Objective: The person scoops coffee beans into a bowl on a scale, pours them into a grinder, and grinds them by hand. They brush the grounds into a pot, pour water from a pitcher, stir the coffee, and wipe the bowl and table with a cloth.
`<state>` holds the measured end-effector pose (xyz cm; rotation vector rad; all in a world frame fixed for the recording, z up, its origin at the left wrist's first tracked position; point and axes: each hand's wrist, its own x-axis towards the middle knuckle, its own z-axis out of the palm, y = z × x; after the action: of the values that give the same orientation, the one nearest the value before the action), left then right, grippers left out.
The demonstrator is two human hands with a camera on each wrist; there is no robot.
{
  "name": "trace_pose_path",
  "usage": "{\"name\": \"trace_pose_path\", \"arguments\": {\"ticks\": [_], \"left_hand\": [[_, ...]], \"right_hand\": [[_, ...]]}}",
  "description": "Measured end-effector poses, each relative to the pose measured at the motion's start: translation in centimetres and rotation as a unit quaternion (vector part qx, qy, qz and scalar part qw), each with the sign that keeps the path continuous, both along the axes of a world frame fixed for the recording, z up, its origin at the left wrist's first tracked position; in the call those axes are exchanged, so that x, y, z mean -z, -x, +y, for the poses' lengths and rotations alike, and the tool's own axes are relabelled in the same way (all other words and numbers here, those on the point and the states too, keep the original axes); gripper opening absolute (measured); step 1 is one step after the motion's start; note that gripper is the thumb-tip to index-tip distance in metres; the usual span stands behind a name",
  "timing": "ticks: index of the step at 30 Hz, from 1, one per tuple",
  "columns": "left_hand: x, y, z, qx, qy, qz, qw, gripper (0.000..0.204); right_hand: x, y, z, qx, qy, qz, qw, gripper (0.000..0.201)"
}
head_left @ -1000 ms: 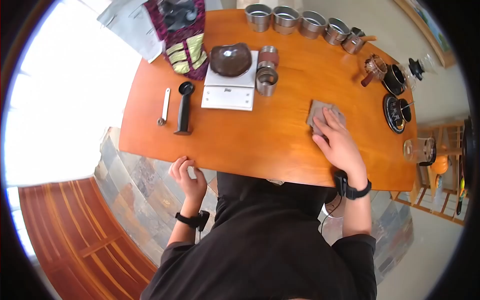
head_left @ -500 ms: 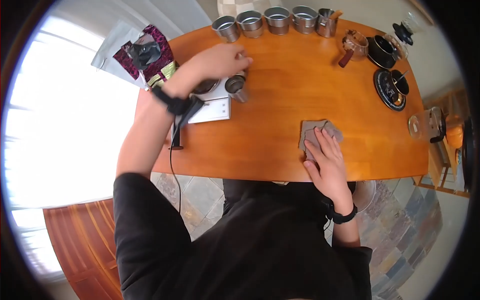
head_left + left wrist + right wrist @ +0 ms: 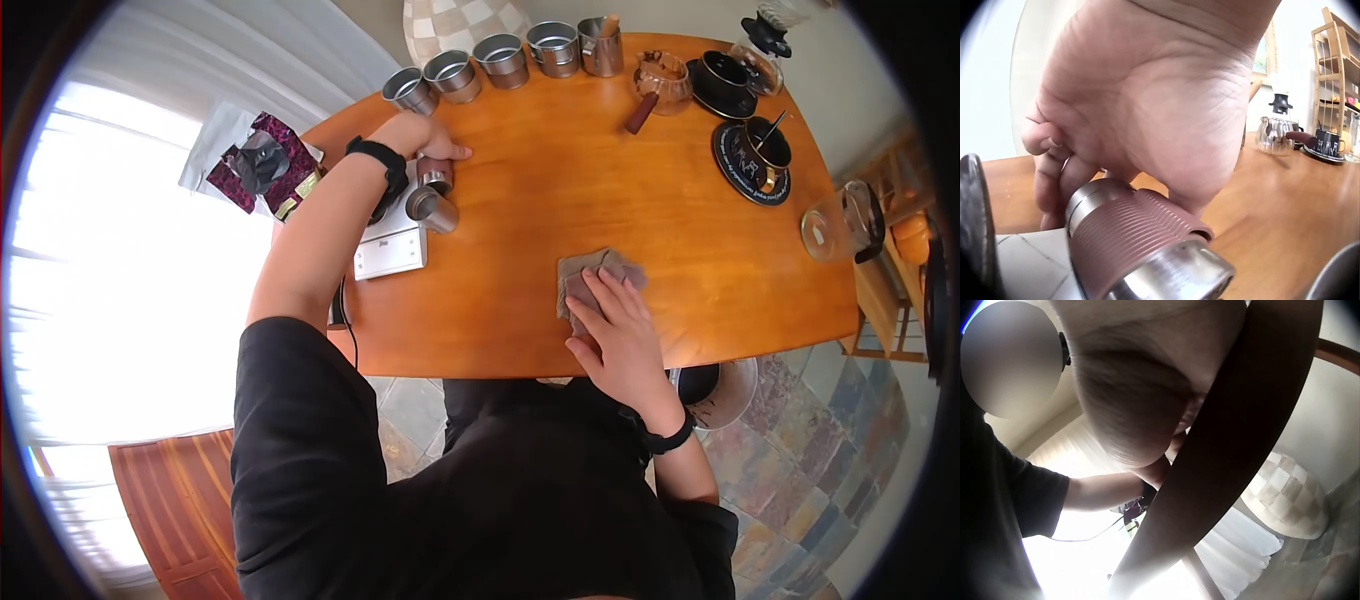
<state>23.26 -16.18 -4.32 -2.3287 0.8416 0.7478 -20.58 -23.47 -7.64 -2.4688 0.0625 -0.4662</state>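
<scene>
At the left of the table, my left hand (image 3: 418,135) reaches over the white scale (image 3: 391,255). Its fingers curl around the upper end of a metal cylinder with a ribbed reddish-brown band (image 3: 435,172). In the left wrist view the hand (image 3: 1141,94) covers the top of the banded cylinder (image 3: 1135,237), partly hiding its fingertips. A plain metal cup (image 3: 433,212) stands just in front of it. My right hand (image 3: 625,345) lies with extended fingers on a folded grey-brown cloth (image 3: 573,288) near the front edge. In the right wrist view, the tabletop hides the cloth from below.
Several metal cups (image 3: 502,62) line the back edge. A glass pot with a dark handle (image 3: 662,82), black cups on saucers (image 3: 750,185) and a glass carafe (image 3: 828,230) stand at the right. A patterned bag (image 3: 265,165) is at the far left.
My left hand has moved from the front edge across to the banded cylinder, its fingers now around it. My right hand stays on the cloth. The head view has shifted.
</scene>
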Motion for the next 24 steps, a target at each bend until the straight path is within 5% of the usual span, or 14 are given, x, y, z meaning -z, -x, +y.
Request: {"name": "trace_pose_path", "arguments": {"ticks": [13, 18, 22, 24], "left_hand": [[-4.0, 6.8, -0.5, 0.03, 0.132, -0.093, 0.986, 0.055], [-3.5, 4.6, 0.0, 0.002, 0.202, -0.068, 0.977, 0.056], [-4.6, 3.4, 1.9, 0.008, 0.377, -0.041, 0.925, 0.057], [-6.8, 4.6, 3.2, -0.04, 0.497, -0.021, 0.866, 0.059]], "right_hand": [[0.0, -0.1, -0.4, -0.013, -0.004, 0.001, 1.0, 0.041], [0.0, -0.3, -0.4, -0.016, -0.008, -0.004, 1.0, 0.042], [0.2, -0.4, -0.3, -0.021, -0.004, -0.002, 1.0, 0.043], [0.3, -0.4, -0.2, -0.013, 0.01, -0.002, 1.0, 0.043]]}}
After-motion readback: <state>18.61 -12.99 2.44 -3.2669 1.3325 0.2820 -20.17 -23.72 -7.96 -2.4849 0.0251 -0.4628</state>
